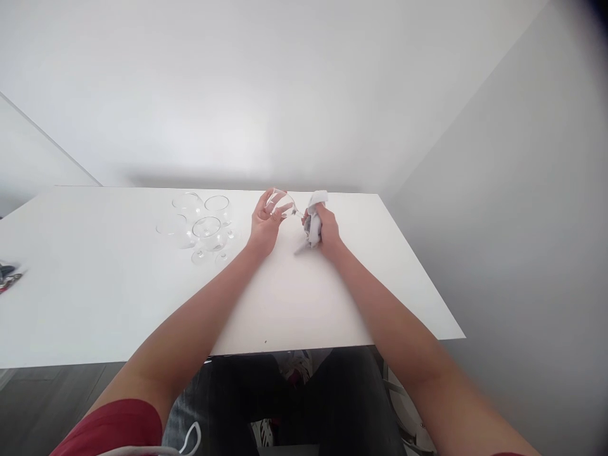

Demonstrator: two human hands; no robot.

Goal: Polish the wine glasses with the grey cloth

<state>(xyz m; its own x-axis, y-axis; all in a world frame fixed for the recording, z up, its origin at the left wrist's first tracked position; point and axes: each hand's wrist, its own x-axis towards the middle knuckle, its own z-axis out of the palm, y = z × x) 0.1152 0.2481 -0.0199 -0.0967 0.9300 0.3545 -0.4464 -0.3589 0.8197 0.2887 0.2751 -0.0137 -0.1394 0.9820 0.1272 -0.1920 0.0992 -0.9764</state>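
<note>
My left hand [266, 221] is wrapped round the bowl of a clear wine glass [285, 204], which is tilted on its side with the stem pointing right. In my right hand [327, 225] is a crumpled white cloth [313, 221], pressed around the foot end of the same glass. The cloth hides the glass's base, and one corner of it hangs down toward the table. Both hands are above the far middle part of the white table [289, 297].
Several clear stemmed glasses [207, 229] stand in a cluster left of my left hand. Small dark and red objects [8, 276] lie at the table's far left. A wall [266, 95] rises behind the table, and another wall [513, 240] is on the right.
</note>
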